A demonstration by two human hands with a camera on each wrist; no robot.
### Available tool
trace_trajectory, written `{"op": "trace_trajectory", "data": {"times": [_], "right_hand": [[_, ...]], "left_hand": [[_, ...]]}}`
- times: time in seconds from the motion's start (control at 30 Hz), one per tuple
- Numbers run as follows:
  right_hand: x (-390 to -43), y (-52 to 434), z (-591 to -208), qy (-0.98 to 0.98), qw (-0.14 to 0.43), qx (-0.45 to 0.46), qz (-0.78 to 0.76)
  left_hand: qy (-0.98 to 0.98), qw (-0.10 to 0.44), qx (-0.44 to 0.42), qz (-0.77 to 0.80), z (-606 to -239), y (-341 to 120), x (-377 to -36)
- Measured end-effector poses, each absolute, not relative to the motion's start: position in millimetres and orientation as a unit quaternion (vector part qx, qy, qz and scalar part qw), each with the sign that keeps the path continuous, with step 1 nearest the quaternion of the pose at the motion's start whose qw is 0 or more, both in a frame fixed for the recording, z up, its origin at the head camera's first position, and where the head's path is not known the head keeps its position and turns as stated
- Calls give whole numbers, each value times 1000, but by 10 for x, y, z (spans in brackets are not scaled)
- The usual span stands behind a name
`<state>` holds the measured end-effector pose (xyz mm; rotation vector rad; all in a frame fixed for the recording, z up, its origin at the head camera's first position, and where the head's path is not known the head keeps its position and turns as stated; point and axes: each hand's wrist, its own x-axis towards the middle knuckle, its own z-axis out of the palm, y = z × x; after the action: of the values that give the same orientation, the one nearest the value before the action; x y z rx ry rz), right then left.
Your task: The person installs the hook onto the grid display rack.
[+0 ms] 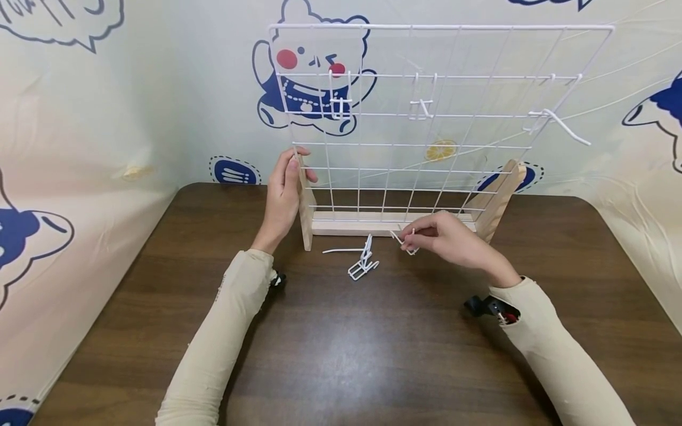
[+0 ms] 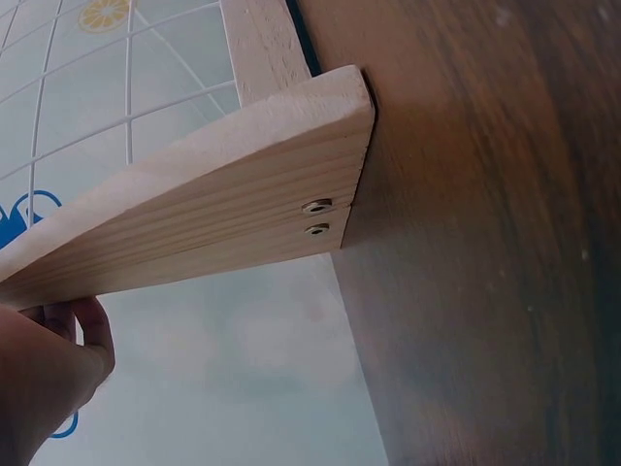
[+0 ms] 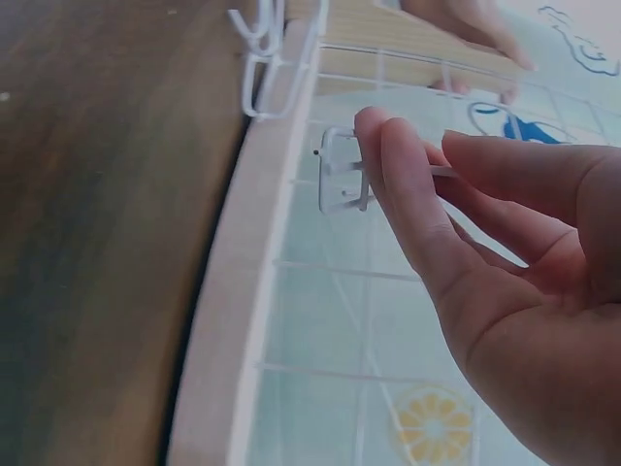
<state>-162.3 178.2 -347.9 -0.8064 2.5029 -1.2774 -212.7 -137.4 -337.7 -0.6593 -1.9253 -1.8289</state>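
Note:
A white wire grid panel stands in a pale wooden stand. My left hand grips the stand's left side board, its fingertips curled round the edge; the left wrist view shows that board up close with two metal fasteners. Low in front of the grid, my right hand pinches a white wire hook between thumb and fingers, which partly cover it. Several loose white hooks lie together on the table, left of the right hand.
Three white hooks hang on the grid's upper part: a left hook, a middle hook and a right hook jutting outward. The stand's bottom bar rests on the brown table. A printed curtain surrounds the table's back and sides.

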Motion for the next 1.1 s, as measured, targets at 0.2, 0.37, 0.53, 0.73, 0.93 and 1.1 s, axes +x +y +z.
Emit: {"op": "trace_trajectory", "data": {"times": [0.2,0.37,0.53,0.73,0.93,1.1], "right_hand": [[-1576,1834,-3312,843,78,-287,-448],[-1532,1862,-3219,830,52,-281,-478],[-1502,1882,-3174,825,27,-274,-494],[-1456,1916,-3091,829,-16,-270,-490],[-1408,1947,-3017,827,-79,-255,-495],[-1381,1984,-2968,819,-117,-246,-505]], "left_hand": [[-692,203,-236,-652,-3371,-1372,-2130],[-690,204,-239,-652,-3374,-1374,-2141],[-691,203,-238,-652,-3375,-1377,-2138],[-689,201,-238,-654,-3372,-1374,-2131],[-690,199,-236,-655,-3377,-1371,-2132],[-690,200,-236,-654,-3375,-1369,-2132]]}}
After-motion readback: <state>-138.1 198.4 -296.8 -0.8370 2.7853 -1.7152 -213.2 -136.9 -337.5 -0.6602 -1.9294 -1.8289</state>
